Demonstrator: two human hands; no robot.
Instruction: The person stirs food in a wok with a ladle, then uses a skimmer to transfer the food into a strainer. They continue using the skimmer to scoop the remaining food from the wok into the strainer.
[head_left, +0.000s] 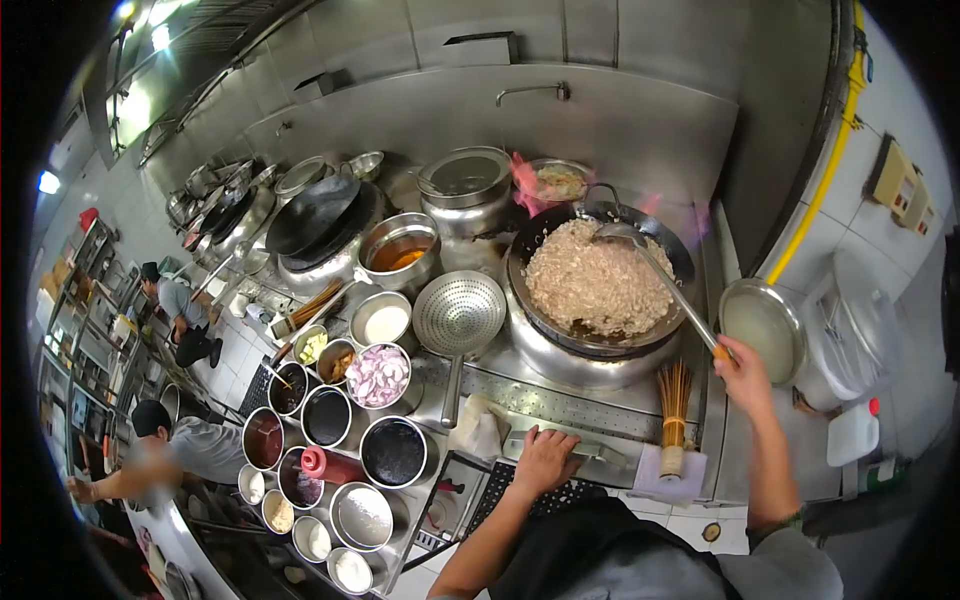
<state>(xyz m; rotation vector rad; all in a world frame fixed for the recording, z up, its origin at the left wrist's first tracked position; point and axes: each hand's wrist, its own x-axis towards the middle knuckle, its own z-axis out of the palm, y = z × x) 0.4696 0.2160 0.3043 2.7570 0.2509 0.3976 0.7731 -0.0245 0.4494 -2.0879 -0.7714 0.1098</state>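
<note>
My right hand point(744, 376) is closed around the handle end of a long ladle point(678, 294). The ladle's bowl rests on a heap of pale, small-cut meat point(590, 285) in a large wok point(690, 262) on the burner. My left hand point(548, 460) lies on the metal front ledge of the stove point(610, 452), fingers spread, holding nothing that I can see. Near it are a folded cloth point(478, 425) and the handle of a perforated strainer point(459, 312). A bamboo wok brush point(674, 410) stands between the wok and my right forearm.
Seasoning tubs crowd the left, with chopped onion point(378, 376) and a red squeeze bottle point(330, 465). Behind them sit a pot of amber liquid point(399, 255) and another wok point(315, 215). Pink flames point(525, 185) show behind my wok. A metal basin point(762, 325) stands right; two people work at left.
</note>
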